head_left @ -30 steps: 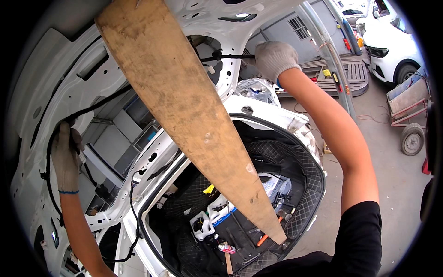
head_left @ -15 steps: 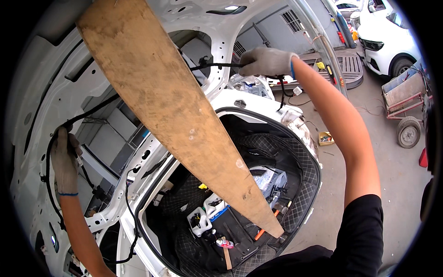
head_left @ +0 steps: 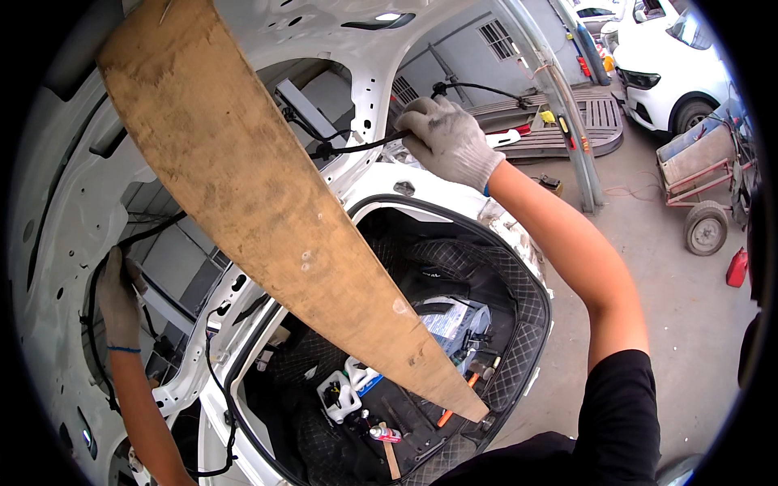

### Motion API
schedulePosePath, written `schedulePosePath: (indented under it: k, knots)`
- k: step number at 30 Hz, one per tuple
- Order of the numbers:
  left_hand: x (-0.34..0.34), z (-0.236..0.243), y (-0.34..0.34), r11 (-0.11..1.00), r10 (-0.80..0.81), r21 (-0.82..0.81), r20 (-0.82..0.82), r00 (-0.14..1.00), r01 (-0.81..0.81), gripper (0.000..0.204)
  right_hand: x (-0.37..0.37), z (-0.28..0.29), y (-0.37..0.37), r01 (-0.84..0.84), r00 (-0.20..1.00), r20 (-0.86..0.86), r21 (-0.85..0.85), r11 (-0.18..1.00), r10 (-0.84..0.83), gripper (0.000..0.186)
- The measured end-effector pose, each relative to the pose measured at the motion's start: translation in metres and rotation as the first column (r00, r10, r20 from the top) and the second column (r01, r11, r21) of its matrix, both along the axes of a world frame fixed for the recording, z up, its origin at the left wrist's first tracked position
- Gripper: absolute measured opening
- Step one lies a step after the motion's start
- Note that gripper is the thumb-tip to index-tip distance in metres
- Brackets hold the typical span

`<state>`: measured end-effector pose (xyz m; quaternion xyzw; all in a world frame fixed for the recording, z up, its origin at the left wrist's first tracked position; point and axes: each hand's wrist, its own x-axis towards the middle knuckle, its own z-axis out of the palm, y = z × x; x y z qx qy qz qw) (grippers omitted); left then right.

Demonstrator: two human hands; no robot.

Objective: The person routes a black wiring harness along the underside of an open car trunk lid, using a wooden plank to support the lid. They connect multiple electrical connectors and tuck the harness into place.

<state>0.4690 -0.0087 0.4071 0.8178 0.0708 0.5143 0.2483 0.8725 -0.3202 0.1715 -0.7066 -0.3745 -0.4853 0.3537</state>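
My gloved right hand point(head_left: 450, 146) grips a black wiring harness point(head_left: 365, 146) in the upper middle, beside an opening in the white tailgate point(head_left: 376, 57). My gloved left hand point(head_left: 121, 300) has its fingers closed on the harness at the edge of the left opening, with part of the fingers and what they hold hard to see. Between my hands a long, tapering wooden board point(head_left: 259, 227) slants from the raised tailgate down into the open trunk, its narrow end near the trunk's rear edge.
The lined trunk point(head_left: 519, 332) holds white containers point(head_left: 340, 401), a spray can point(head_left: 385, 437) and several tools. On the right stand a metal post point(head_left: 571, 121), a white car point(head_left: 673, 73), a wheeled cart point(head_left: 697, 178) and a red jerrycan point(head_left: 737, 267). A slatted platform point(head_left: 600, 130) lies behind.
My right hand has moved left and first lower, now turned with the harness, whose far end swings up behind it. The view has shifted slightly. My left hand stays at the opening.
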Motion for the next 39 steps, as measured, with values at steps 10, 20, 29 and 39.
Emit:
schedulePosePath:
  k: [10,20,29,39]
  knots:
    - [0.037,-0.037,-0.003,0.993,-0.096,-0.077,-0.103,0.99,0.088,0.04,0.017,-0.047,0.01,-0.056,0.979,-0.195,-0.02,0.998,0.051,0.026]
    - [0.051,-0.064,0.047,0.879,-0.094,-0.476,-0.118,0.988,0.027,0.032,0.001,-0.164,0.072,-0.732,-0.192,-0.673,0.582,0.353,0.714,0.031]
    - [0.083,-0.113,0.1,0.88,-0.288,-0.429,-0.135,0.948,0.207,0.031,-0.009,-0.24,0.151,-0.545,0.726,-0.633,-0.289,0.787,0.27,0.035]
    - [0.093,-0.118,0.094,0.879,0.108,-0.471,0.044,0.993,-0.075,0.019,0.022,-0.245,0.165,-0.299,0.706,-0.617,0.185,0.936,0.347,0.029]
